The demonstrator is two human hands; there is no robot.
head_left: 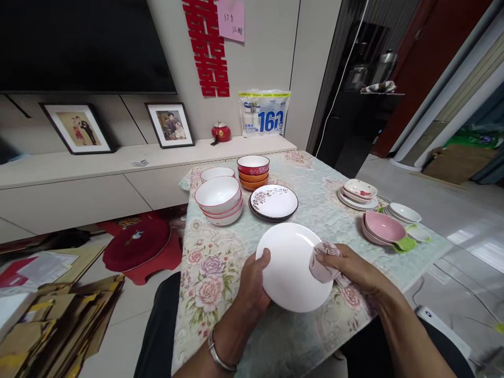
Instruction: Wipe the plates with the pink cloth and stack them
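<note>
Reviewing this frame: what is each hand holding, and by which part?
The left hand grips the white plate by its left edge, thumb on top. The right hand pinches a bunched pink cloth against the plate's right edge.

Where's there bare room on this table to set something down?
Bare tablecloth lies between the dark-rimmed plates and pink bowls, and left of the left hand, nearer than the red-rimmed bowls. It's crowded around those bowls and the pink ones.
</note>
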